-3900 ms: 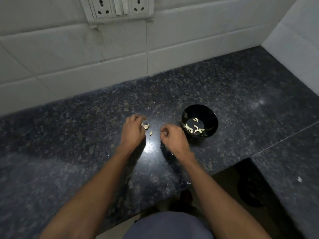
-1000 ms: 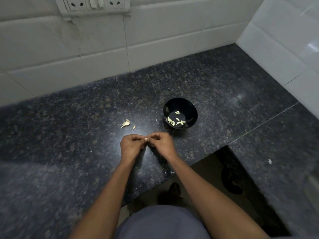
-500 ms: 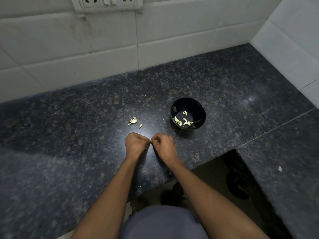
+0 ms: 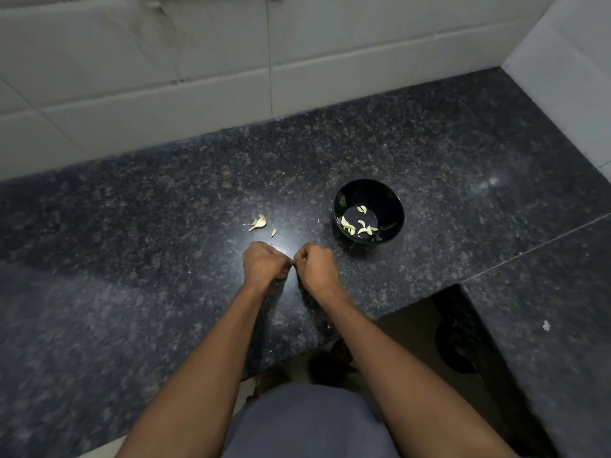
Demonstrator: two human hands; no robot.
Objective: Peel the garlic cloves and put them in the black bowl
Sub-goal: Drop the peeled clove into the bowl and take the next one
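On speckled granite counter (image 4: pixel 429 153), curved cloves (image 4: pixel 358 226) fill round black bowl (image 4: pixel 393 206)

Garlic clove (image 4: pixel 292 258): your curled fingers are hiding nearly all of it.
Scraps (image 4: pixel 258 223) on counter (image 4: pixel 132 292): peel or clove, too small to tell.

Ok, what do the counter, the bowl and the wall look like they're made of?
Counter: polished dark granite, probably; speckled, with glare spots. Black bowl: glossy, ceramic or plastic, can't tell which. Wall: pale glazed tiles, with grout lines showing.
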